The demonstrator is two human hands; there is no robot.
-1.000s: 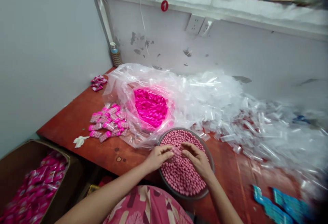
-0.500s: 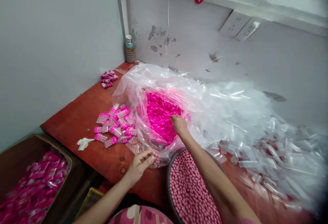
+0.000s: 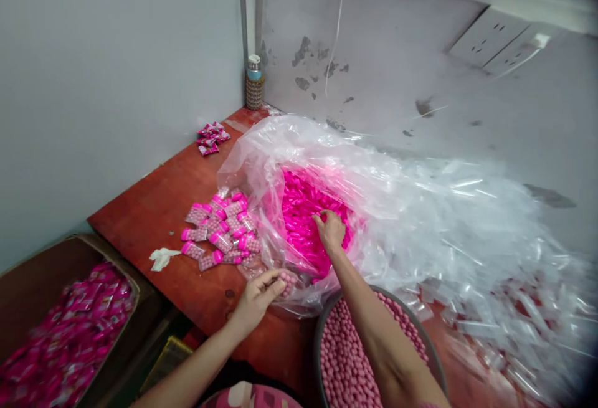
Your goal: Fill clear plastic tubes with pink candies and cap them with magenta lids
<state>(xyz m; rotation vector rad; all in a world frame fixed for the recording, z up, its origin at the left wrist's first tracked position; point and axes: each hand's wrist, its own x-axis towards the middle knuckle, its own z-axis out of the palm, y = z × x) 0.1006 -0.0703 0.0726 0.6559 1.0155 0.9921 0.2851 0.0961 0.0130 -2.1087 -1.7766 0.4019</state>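
Observation:
My left hand (image 3: pixel 256 302) pinches a small clear container of pink balls (image 3: pixel 286 283) near the front edge of the red table. My right hand (image 3: pixel 331 230) is over the bright pink caps (image 3: pixel 299 208) inside an open plastic bag (image 3: pixel 266 140); its thumb and fingers are bent together, and whether a cap is between them is too small to tell. Left of the bag lie several filled containers with pink caps (image 3: pixel 222 240). Below my right forearm stands a dark basin (image 3: pixel 436 358) full of pink balls (image 3: pixel 343 346).
Clear empty containers (image 3: pixel 523 308) are heaped at the right. A cardboard box (image 3: pixel 133 293) of pink packets (image 3: pixel 88 321) stands lower left. More packets (image 3: pixel 212 137), a bottle (image 3: pixel 254 84) and a white scrap (image 3: pixel 163 258) lie or stand on the table (image 3: pixel 159 208).
The view has shifted, so the scene sits further left and right. My right hand has turned, its knuckles now further over the caps. My left hand keeps hold of its container.

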